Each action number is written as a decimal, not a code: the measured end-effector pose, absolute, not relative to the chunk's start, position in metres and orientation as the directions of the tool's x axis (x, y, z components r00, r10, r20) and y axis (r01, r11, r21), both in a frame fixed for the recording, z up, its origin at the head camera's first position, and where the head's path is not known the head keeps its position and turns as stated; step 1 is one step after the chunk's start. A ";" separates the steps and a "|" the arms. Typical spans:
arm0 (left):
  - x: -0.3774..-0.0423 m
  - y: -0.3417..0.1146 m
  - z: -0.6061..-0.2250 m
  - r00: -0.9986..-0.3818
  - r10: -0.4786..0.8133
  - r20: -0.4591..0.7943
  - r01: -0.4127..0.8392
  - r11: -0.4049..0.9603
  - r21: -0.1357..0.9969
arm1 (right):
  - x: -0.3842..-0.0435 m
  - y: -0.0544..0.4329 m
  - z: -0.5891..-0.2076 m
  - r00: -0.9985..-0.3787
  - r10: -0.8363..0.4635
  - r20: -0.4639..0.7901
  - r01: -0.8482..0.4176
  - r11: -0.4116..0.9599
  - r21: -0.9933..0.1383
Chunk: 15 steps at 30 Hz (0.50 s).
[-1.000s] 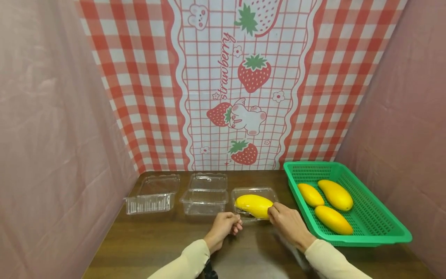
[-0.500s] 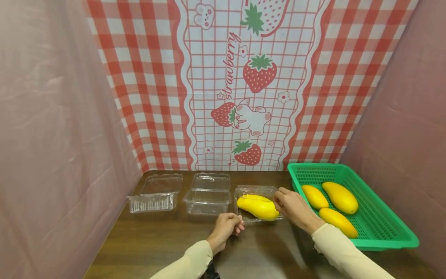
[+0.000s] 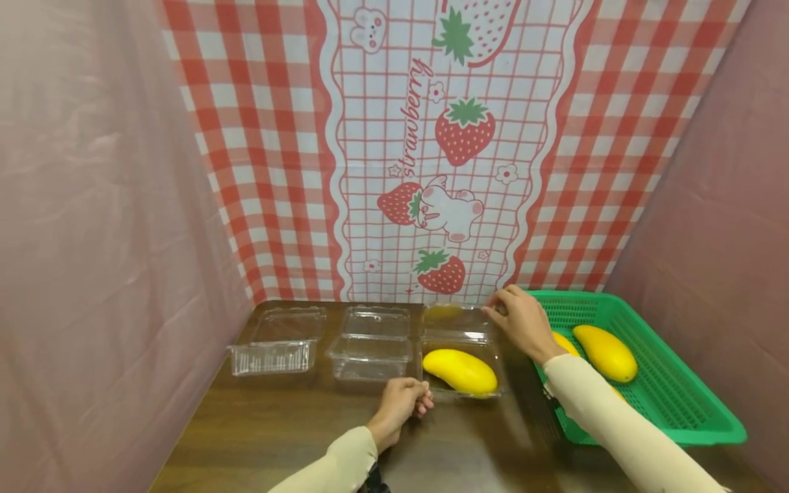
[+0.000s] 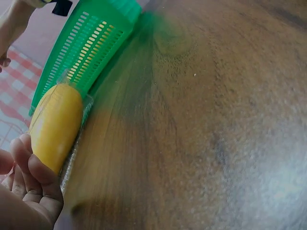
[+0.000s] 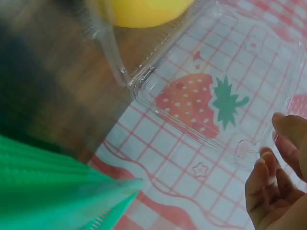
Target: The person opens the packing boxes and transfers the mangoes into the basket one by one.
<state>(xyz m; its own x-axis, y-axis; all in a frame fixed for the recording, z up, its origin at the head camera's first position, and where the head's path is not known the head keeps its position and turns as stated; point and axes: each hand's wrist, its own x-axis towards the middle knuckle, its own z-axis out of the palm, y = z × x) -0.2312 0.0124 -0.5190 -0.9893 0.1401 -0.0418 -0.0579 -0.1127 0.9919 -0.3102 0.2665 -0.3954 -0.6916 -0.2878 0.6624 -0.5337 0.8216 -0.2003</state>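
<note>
A yellow mango (image 3: 459, 371) lies in the tray of a clear plastic clamshell box (image 3: 487, 348) at the middle of the table. The box's lid (image 5: 192, 120) stands raised at the back, with the strawberry cloth showing through it. With thumb and fingertips, my right hand (image 3: 524, 322) pinches the lid's far right edge; the right wrist view shows this hand (image 5: 283, 177) at the lid's corner. My left hand (image 3: 401, 404) has its fingers curled and pinches the box's front left corner. In the left wrist view the mango (image 4: 57, 124) is just beyond those fingers.
A green plastic basket (image 3: 684, 404) with mangoes (image 3: 605, 352) stands at the right, partly behind my right forearm. Two more clear boxes, a middle one (image 3: 370, 370) and a left one (image 3: 272, 358), stand with lids open. A checked strawberry cloth (image 3: 456, 205) hangs behind the table.
My right hand has moved up and back from the mango's right end, swinging the lid away from over the mango. The left hand stays at the box's front corner.
</note>
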 end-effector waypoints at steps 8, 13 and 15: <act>-0.231 0.014 -0.522 -0.992 0.124 -0.040 -0.055 -0.125 0.991 | -0.333 0.270 -0.398 -0.728 -0.171 0.664 -0.465 0.835 -0.293; -0.231 0.013 -0.520 -0.992 0.120 -0.037 -0.053 -0.131 0.990 | -0.344 0.270 -0.400 -0.765 -0.116 0.633 -0.419 0.836 -0.353; -0.231 0.013 -0.520 -0.992 0.119 -0.036 -0.051 -0.128 0.990 | -0.348 0.271 -0.403 -0.784 -0.079 0.615 -0.391 0.833 -0.391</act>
<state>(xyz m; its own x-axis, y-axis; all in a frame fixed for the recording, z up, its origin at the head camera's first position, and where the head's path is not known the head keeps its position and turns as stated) -0.2311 0.0128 -0.5202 -0.9923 0.1189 -0.0357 -0.0509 -0.1277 0.9905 -0.3482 0.2710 -0.4028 -0.7845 -0.0793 0.6151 -0.3906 0.8335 -0.3908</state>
